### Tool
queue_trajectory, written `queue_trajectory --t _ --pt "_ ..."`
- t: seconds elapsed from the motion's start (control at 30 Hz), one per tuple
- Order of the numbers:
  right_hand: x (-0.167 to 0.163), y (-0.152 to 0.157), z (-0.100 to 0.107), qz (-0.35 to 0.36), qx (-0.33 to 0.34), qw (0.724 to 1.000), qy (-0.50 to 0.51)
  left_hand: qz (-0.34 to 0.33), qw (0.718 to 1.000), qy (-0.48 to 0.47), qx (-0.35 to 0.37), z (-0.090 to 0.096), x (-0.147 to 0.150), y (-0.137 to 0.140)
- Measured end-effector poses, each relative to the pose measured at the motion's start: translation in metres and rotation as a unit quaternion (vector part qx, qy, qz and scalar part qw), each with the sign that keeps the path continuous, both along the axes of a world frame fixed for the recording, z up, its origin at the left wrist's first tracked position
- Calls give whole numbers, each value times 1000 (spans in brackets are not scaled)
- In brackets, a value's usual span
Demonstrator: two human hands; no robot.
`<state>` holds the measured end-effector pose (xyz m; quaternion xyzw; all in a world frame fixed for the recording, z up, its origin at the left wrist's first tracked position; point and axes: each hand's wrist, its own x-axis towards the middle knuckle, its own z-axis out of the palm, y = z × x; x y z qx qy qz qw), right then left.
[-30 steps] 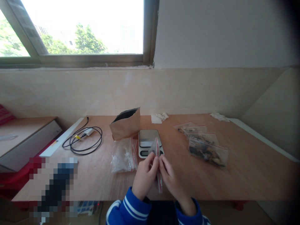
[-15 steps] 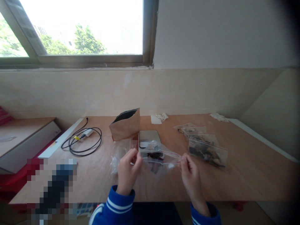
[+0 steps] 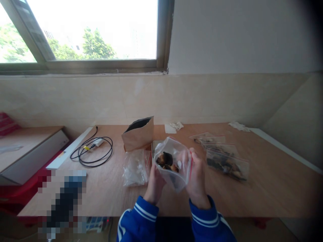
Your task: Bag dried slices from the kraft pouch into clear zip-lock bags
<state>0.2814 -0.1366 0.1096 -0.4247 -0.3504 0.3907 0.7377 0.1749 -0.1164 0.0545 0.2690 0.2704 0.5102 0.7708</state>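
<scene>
A clear zip bag [image 3: 182,179] with a red seal line is held between my hands, its mouth spread wide and tilted towards me. Dark brown and tan dried pieces [image 3: 165,159] lie inside it. My left hand [image 3: 155,186] grips the bag from below on its left side, fingers partly hidden behind the plastic. At the right edge, my right hand [image 3: 197,179] is closed on the bag near the red seal. Behind the bag, a flat pale-topped device [image 3: 154,145] is mostly covered. Just left of my left hand lies a pile of clear zip bags [image 3: 135,169].
An open brown paper pouch [image 3: 140,136] stands at the back. Several filled zip bags [image 3: 227,164] overlap on the right. A coiled black cable [image 3: 111,156] with a white adapter [image 3: 98,142] lies left. Crumpled tissue [image 3: 177,126] is near the wall; a blurred-out item [image 3: 67,198] is front left.
The bag was stretched flat between both hands with its mouth nearly closed; now it gapes wide and its contents show. My hands have come closer together, the left moving right and under the bag.
</scene>
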Motion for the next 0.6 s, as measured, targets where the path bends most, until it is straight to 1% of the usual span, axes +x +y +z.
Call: queue_trajectory --t 0.07,0.13,0.2,0.27,0.3,0.33,0.37,0.4,0.43,0.47,0.5,0.57,0.6 --pt "-9 7 -7 17 -15 997 -78 22 999 -45 -1 6 4 3" --pt "-13 11 -14 14 -20 985 -169 67 997 -45 -10 11 0 11" --pt "-13 11 -17 -22 6 971 -238 99 994 -37 -25 12 -9 24" --pt "-11 10 -14 -66 47 961 -264 111 993 -29 -33 8 -20 37" --pt "-11 9 -10 -76 67 959 -266 116 992 -25 -38 4 -25 42" --pt "-11 9 -5 -72 82 958 -266 120 992 -22 -46 0 -29 47" --pt "-11 10 1 -50 90 957 -271 124 990 -20 -57 -5 -32 50" --pt "-13 11 6 -12 93 953 -287 128 989 -19 -71 -9 -34 53" --pt "-15 15 11 37 92 944 -314 132 988 -18 -82 -14 -35 54" --pt "-19 19 14 92 85 928 -351 136 987 -16 -88 -18 -36 55" --pt "-23 25 16 144 75 904 -395 145 985 -11 -89 -21 -36 55" --pt "-31 40 14 222 44 843 -489 166 984 10 -70 -28 -37 55" --pt "-36 48 10 242 23 812 -531 176 983 24 -55 -31 -38 55"
